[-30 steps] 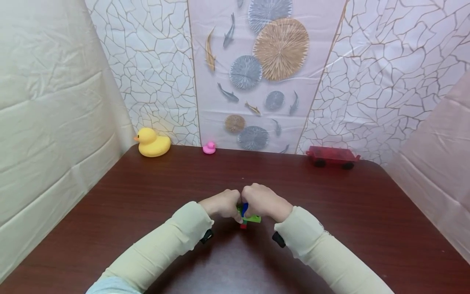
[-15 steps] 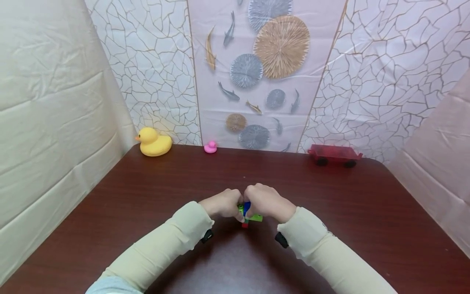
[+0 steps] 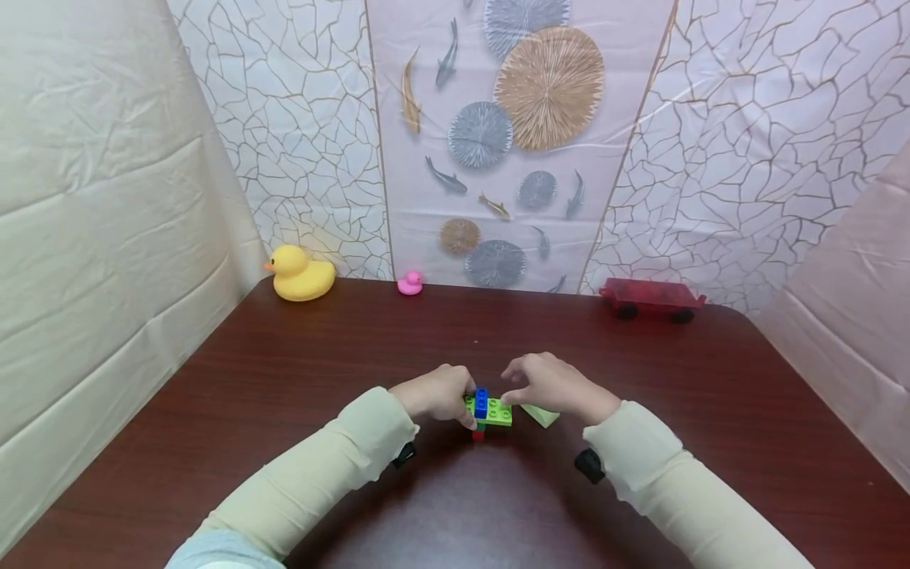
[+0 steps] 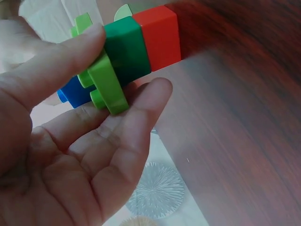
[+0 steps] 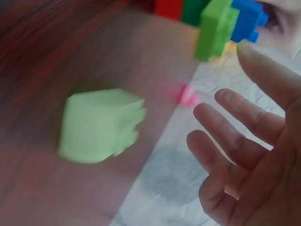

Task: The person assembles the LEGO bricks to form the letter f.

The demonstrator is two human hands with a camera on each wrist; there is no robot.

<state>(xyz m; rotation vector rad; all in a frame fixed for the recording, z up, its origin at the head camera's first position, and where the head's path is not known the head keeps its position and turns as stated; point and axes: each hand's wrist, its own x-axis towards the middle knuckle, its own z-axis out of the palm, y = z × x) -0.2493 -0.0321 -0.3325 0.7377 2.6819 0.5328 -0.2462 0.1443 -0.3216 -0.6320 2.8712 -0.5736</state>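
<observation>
My left hand grips a small stack of toy building bricks from its left side, thumb and fingers round it. The stack has a red brick at the bottom, a dark green brick over it, a lime green plate across that, and a blue brick on top. My right hand hovers to the right of the stack with its fingers spread and nothing held. Below it a pale green block with studs on one side lies on the table.
Along the back edge of the brown table stand a yellow duck, a small pink duck and a red toy wagon. Patterned cloth hangs behind them, and pale cloth closes off the sides.
My right hand has let go of the blue brick, opened and moved right, which uncovers the stack's top and the pale green block. My left hand keeps its hold in nearly the same place.
</observation>
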